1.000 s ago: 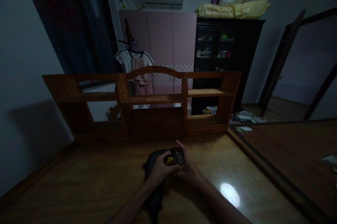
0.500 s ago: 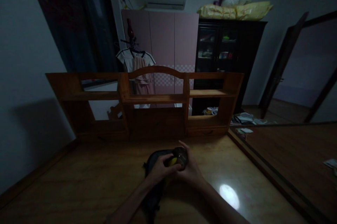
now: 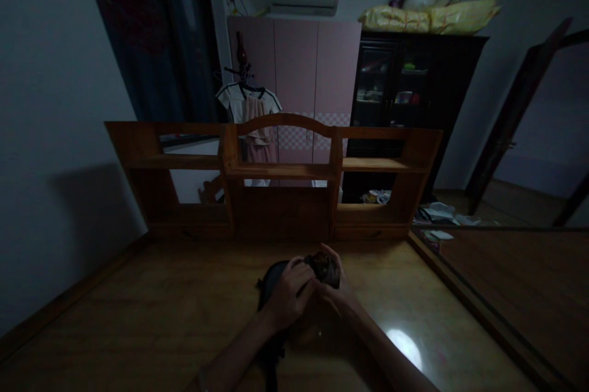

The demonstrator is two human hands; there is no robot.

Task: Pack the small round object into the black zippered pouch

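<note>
Head view: the right hand (image 3: 341, 295) has its fingers curled around a dark glossy object (image 3: 327, 266) over the bench (image 3: 193, 306); the left hand's (image 3: 293, 286) fingers bunch beside it, grip unclear. Probably light, stiff, slippery; hold its sides.

Smooth, glossy wooden tabletop (image 3: 184, 300)

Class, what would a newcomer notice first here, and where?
Probably the bright reflection on the wooden tabletop, at lower right. Then the right hand, holding a small dark object at lower centre, the left hand close beside it. Behind, yellow wrapping sits atop the black cabinet.
</note>
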